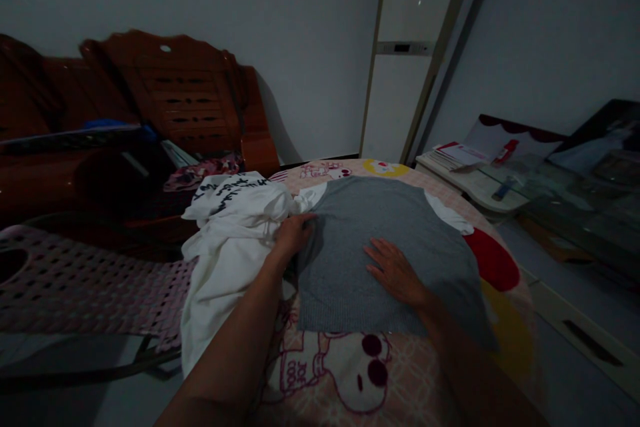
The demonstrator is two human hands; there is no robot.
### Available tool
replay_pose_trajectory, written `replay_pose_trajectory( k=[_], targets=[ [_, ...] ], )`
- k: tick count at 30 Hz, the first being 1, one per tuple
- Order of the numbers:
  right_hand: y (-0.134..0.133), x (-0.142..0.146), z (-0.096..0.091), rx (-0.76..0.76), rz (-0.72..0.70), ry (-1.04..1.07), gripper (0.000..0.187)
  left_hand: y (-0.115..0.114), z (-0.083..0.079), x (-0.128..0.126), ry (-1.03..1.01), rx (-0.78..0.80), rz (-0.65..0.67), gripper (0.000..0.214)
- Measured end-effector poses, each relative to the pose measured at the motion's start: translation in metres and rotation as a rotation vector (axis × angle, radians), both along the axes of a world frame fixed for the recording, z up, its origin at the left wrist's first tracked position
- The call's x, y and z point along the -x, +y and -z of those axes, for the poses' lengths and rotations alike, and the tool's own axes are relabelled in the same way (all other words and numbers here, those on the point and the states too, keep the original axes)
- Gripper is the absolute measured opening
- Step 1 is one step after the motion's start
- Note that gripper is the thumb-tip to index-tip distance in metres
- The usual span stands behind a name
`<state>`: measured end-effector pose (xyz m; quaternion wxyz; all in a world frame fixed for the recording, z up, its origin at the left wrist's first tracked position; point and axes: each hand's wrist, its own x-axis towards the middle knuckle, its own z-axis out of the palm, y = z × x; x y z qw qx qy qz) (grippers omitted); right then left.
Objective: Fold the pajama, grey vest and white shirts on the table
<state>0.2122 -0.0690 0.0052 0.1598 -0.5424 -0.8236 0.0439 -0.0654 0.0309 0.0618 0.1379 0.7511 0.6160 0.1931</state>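
A grey knitted garment (pixel 370 213) with white sleeves lies spread flat on a round table under a pink cartoon-printed cloth (pixel 345 373). My right hand (pixel 395 271) rests flat on the middle of the grey knit, fingers stretched out. My left hand (pixel 293 233) is closed on the garment's left edge, where the grey fabric meets a white sleeve. A heap of white clothes (pixel 227 240) with black lettering lies just left of that hand, hanging over the table's edge.
A pink perforated plastic chair (pixel 85 283) stands at the left. Behind it is dark red wooden furniture (pixel 185 97) with clutter on top. A tall white air conditioner (pixel 405 67) stands in the corner. A glass-topped cabinet (pixel 550 193) with booklets is at the right.
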Motion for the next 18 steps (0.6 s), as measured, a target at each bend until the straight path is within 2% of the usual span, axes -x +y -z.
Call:
replay_pose_trajectory(
  k=[4,8,10,11,12,14,18],
  targets=[
    [-0.001,0.003,-0.005,0.003,0.012,-0.021,0.047,-0.005,0.004,-0.033,-0.219,-0.083,0.161,0.040],
    [-0.002,0.003,-0.003,-0.045,0.008,0.013,0.045,-0.017,0.024,-0.073,-0.286,-0.104,0.409,0.046],
    [-0.002,0.002,-0.001,-0.076,-0.005,0.051,0.042,-0.021,0.032,-0.084,-0.312,-0.079,0.518,0.047],
    [-0.002,0.002,0.000,-0.092,-0.013,0.073,0.041,-0.022,0.035,-0.086,-0.330,-0.062,0.531,0.048],
    [-0.002,0.001,0.000,-0.108,-0.021,0.096,0.040,-0.022,0.035,-0.085,-0.347,-0.042,0.513,0.048],
    [-0.002,0.002,0.000,-0.138,-0.044,0.144,0.038,-0.019,0.034,-0.079,-0.379,-0.012,0.392,0.048],
    [-0.003,0.006,-0.006,-0.178,-0.112,0.200,0.040,-0.007,0.029,-0.055,-0.400,-0.117,0.016,0.046]
  ],
)
